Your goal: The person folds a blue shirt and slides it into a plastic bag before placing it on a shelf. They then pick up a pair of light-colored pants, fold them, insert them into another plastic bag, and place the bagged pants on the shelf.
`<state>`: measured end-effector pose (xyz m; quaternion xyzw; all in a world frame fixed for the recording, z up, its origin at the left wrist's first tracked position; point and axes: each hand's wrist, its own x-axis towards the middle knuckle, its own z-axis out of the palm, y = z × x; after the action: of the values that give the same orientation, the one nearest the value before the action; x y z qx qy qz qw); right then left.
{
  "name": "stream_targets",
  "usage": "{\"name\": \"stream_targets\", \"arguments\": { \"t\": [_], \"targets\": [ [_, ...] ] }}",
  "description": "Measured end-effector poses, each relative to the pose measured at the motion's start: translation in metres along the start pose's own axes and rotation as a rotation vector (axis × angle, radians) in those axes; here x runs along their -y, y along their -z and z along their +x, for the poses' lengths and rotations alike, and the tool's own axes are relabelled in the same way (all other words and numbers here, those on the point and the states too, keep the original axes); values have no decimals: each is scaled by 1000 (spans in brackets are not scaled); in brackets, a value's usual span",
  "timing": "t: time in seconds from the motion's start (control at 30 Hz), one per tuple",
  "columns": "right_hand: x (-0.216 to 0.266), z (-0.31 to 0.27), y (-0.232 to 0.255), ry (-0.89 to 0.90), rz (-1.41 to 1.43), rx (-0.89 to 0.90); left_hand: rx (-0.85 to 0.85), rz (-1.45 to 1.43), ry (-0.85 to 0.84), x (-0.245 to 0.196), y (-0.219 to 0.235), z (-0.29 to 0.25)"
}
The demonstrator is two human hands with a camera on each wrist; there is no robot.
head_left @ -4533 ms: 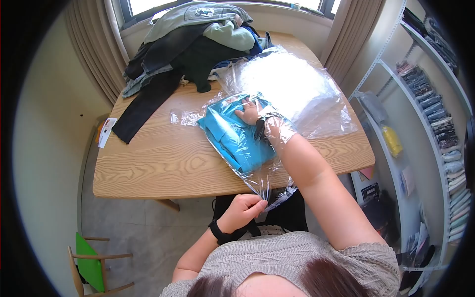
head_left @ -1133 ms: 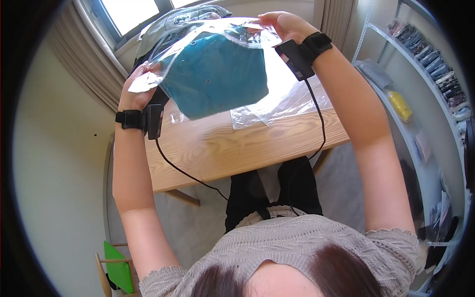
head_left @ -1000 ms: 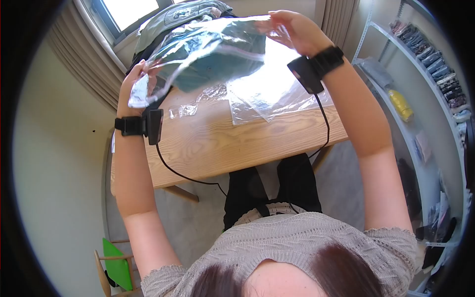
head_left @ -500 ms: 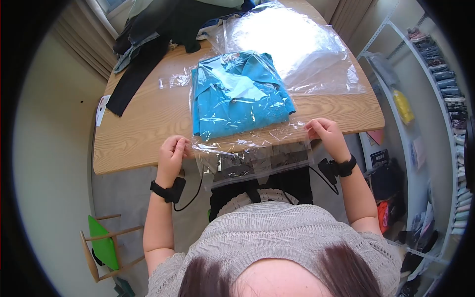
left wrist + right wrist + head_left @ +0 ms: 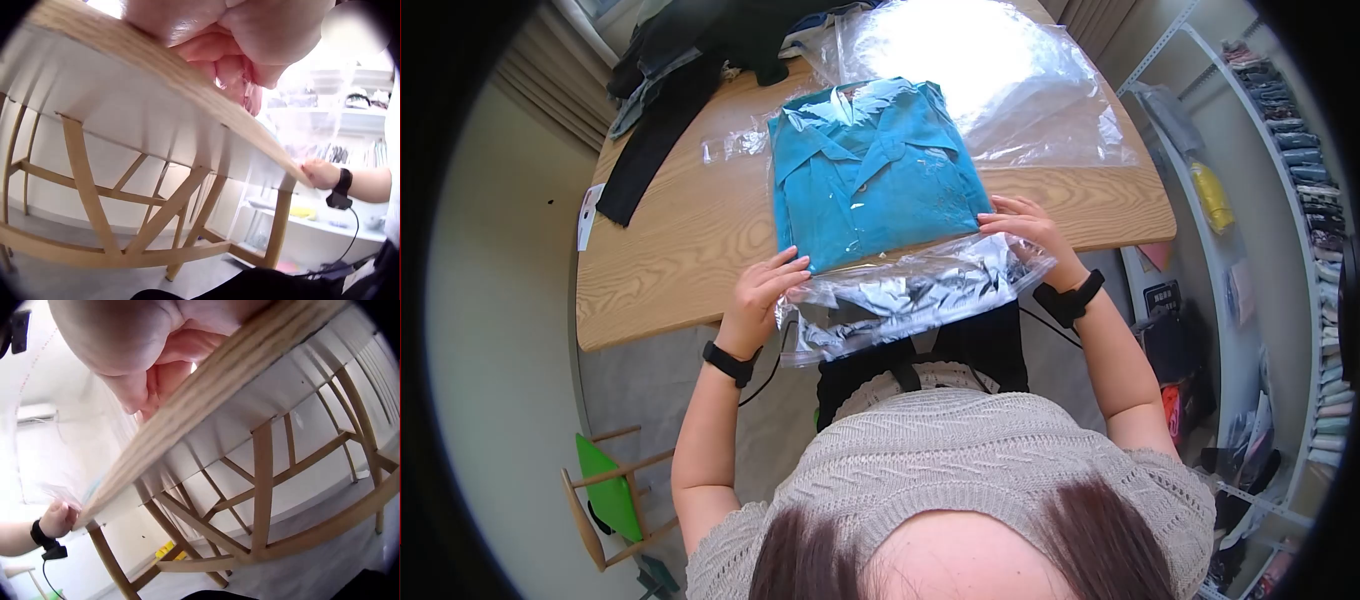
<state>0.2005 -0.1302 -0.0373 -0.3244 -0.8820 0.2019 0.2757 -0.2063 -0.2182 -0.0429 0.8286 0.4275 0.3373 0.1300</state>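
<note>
A folded turquoise shirt (image 5: 870, 170) with its collar up top lies inside a clear plastic bag (image 5: 915, 290) on the wooden table (image 5: 650, 270). The bag's unfilled end hangs over the front edge toward my lap. At the shirt's lower left corner my left hand (image 5: 760, 295) grips the bag's side, fingers on top. My right hand (image 5: 1035, 235) grips the opposite side at the lower right corner. Both wrist views look up from below the table edge; there the left hand (image 5: 231, 37) and the right hand (image 5: 162, 356) have thumb and fingers close together at the plastic.
Flat clear bags (image 5: 1000, 80) lie stacked at the back right, bright with glare. Dark clothes (image 5: 710, 50) are heaped at the back left, one black trouser leg (image 5: 650, 150) reaching forward. A shelf rack (image 5: 1250, 200) stands right; a green chair (image 5: 610, 490) stands left.
Earlier my right hand was inside the bag; then both hands held it raised. It has since come down on the table, and my hands have moved up its sides to the shirt's lower corners.
</note>
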Motion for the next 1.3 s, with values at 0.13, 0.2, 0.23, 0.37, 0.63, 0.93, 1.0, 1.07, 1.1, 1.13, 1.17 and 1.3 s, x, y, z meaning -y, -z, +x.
{"name": "stream_targets", "arguments": {
  "t": [0.13, 0.2, 0.23, 0.37, 0.63, 0.93, 1.0, 1.07, 1.1, 1.13, 1.17, 1.3],
  "targets": [
    [2, -5, -5, -122, 65, -61, -84, -317, 240, 2, -6, -3],
    [2, -5, -8, -149, 74, -88, -117, -432, 364, 1, -10, -3],
    [3, -3, -10, -174, 82, -115, -153, -546, 486, -2, -10, -2],
    [15, 5, -19, -255, 226, -258, -362, -443, 549, -5, -26, 3],
    [25, 18, -50, -473, -273, -610, -469, 235, 582, -17, -40, 24],
    [92, 43, -45, -38, -257, -608, -441, 357, 617, -18, -40, 27],
    [110, 61, -63, -80, -325, -287, -437, 362, 618, -18, -41, 26],
    [104, 71, -81, -88, -399, -257, -445, 323, 609, -14, -40, 23],
    [98, 76, -86, -93, -471, -223, -453, 326, 603, -14, -36, 23],
    [92, 79, -90, -112, -489, -202, -418, 196, 665, -13, -31, 21],
    [87, 79, -93, -105, -491, -207, -383, 64, 724, -13, -26, 19],
    [84, 83, -92, -100, -487, -172, -550, 451, 345, -61, 2, 51]
  ]
}}
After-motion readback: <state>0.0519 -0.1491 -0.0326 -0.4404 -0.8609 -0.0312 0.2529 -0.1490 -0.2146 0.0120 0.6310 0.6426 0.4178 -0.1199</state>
